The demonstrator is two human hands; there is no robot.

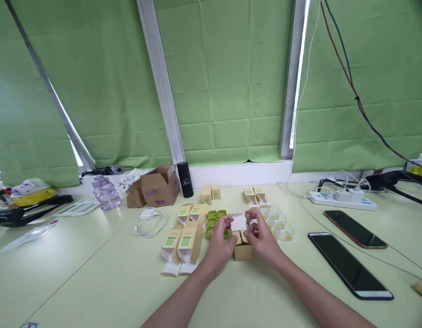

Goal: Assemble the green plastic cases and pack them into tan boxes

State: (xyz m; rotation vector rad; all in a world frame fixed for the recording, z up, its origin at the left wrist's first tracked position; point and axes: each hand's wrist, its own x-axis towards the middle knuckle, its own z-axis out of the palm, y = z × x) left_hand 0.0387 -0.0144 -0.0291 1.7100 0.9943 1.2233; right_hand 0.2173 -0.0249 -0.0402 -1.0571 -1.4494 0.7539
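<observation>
A small tan paperboard box (pixel 243 253) stands on the table between my hands, its white-lined top flap raised at the back and its side flaps partly folded in. My left hand (pixel 218 243) grips the box's left side, with fingertips at the raised flap. On the right side, my right hand (pixel 264 234) holds the box with bent fingers near the flap's edge. What lies inside the box is hidden. Beside my left hand are small green containers (pixel 212 222), partly covered by it. Clear plastic containers (pixel 285 233) with yellow bits inside sit just beyond my right hand.
Several open tan boxes (pixel 186 241) with green labels lie to the left. Closed small boxes (pixel 206 195) and two more open boxes (pixel 250 197) stand farther back. A black bottle (pixel 185 180), brown carton (pixel 159 189), purple bottle (pixel 106 193), phones (pixel 347 264) and power strip (pixel 363 203) surround them.
</observation>
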